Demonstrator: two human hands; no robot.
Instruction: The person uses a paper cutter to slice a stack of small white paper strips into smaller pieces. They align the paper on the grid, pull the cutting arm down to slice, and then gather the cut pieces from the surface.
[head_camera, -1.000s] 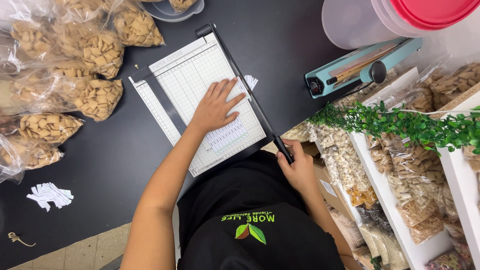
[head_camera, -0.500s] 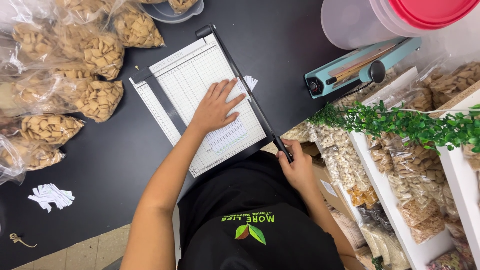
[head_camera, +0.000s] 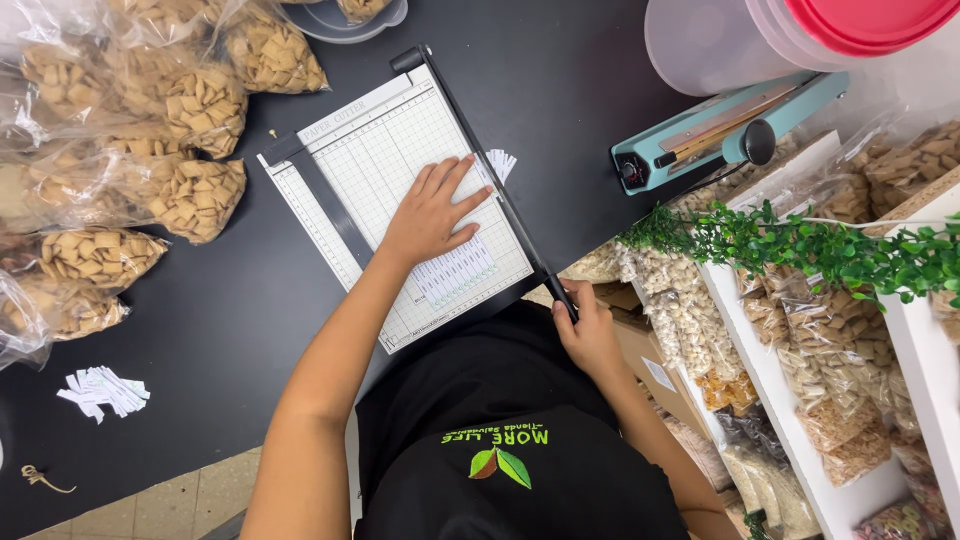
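So, taking the paper trimmer (head_camera: 400, 190) as the landmark: way off to its left, clear bags of square crackers (head_camera: 195, 195) are piled on the black counter (head_camera: 560, 90), and cut paper slips (head_camera: 103, 390) are scattered below-left of it. On the trimmer's gridded bed, a printed label sheet (head_camera: 455, 275) is pinned flat by the left hand (head_camera: 432, 212), fingers spread wide, nothing gripped. That sheet looks thin, floppy and slidey, so it's probably best pressed down near the blade edge. At the trimmer's near-right corner, the blade handle (head_camera: 558, 292) is wrapped by the right hand (head_camera: 588, 335), fingers curled closed. Right of the trimmer, a teal heat sealer (head_camera: 720, 130) is parked.
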